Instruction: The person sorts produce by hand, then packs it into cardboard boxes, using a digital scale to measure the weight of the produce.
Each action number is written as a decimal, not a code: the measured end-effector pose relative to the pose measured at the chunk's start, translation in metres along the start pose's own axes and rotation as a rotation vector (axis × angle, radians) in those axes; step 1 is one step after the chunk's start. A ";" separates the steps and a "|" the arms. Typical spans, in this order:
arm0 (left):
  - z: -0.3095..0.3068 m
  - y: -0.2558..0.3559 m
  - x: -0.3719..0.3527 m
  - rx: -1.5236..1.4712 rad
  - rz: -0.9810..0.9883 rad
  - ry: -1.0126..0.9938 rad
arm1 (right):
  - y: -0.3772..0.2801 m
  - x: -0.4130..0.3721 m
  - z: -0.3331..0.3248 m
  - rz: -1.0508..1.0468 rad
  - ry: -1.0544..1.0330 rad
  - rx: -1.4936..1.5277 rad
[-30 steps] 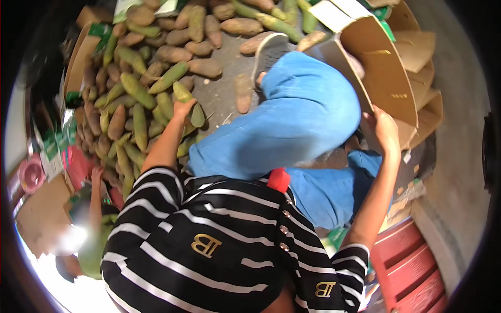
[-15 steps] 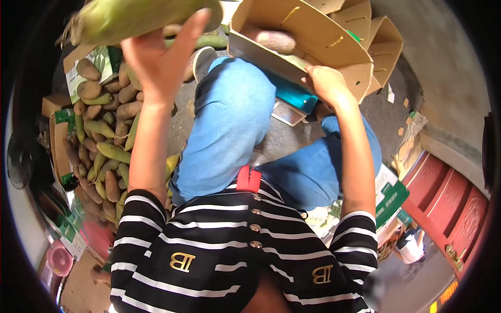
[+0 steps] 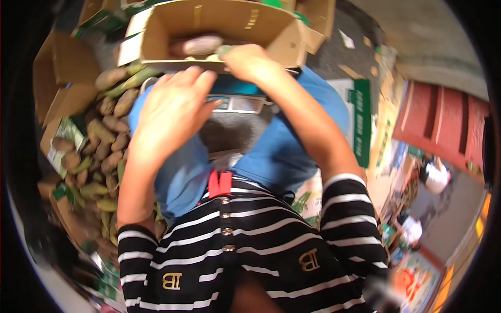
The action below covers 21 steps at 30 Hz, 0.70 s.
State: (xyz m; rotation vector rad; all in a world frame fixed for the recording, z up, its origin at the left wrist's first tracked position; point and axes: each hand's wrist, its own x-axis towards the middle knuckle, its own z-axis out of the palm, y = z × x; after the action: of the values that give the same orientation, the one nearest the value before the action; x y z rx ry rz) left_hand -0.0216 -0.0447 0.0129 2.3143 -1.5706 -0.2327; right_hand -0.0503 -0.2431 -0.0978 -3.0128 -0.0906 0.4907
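Note:
My left hand [image 3: 175, 101] is just in front of the near wall of a cardboard box [image 3: 180, 64]. Nothing shows in it, and its thumb stands apart from the fingers. My right hand [image 3: 246, 61] reaches over the same wall with its fingers curled down, at the end of a green radish [image 3: 224, 50] inside the box. How much it grips is partly hidden. A pinkish-skinned root vegetable [image 3: 202, 45] lies beside it in the box. Under the box, between my knees, there is a teal object [image 3: 229, 85] and a small scale-like device [image 3: 245, 104].
A large heap of green and brownish root vegetables [image 3: 104, 138] lies on the left. An open carton [image 3: 65, 65] stands beyond it. More cartons [image 3: 315, 18] are behind the box. A green-and-white carton [image 3: 360, 122] and red door panels [image 3: 443, 117] are on the right.
The large green radish has left my left hand, which has come down to the box's near side. My view has turned toward the box. My right hand stays at its near wall.

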 end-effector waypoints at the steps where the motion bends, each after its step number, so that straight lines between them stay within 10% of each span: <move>1: 0.001 0.001 0.000 0.058 0.002 -0.086 | -0.001 -0.003 -0.009 0.011 -0.048 -0.022; 3: 0.000 -0.003 0.003 0.037 -0.058 -0.055 | 0.000 -0.009 -0.032 0.097 -0.128 -0.019; 7: -0.007 -0.002 -0.001 0.013 -0.124 -0.059 | 0.035 -0.098 -0.074 0.106 0.635 0.419; 10: -0.006 -0.006 -0.008 0.003 -0.082 0.034 | 0.077 -0.189 -0.054 0.544 0.859 0.279; 17: -0.013 -0.002 -0.008 0.012 -0.160 0.007 | 0.130 -0.418 0.140 1.415 0.346 0.242; 21: -0.009 0.000 -0.007 0.072 -0.111 0.057 | 0.124 -0.437 0.143 1.373 0.403 0.472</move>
State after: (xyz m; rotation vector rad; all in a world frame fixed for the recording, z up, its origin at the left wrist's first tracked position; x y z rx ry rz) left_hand -0.0210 -0.0369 0.0208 2.4435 -1.4482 -0.1373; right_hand -0.5039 -0.3869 -0.1080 -2.1777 1.8268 -0.0855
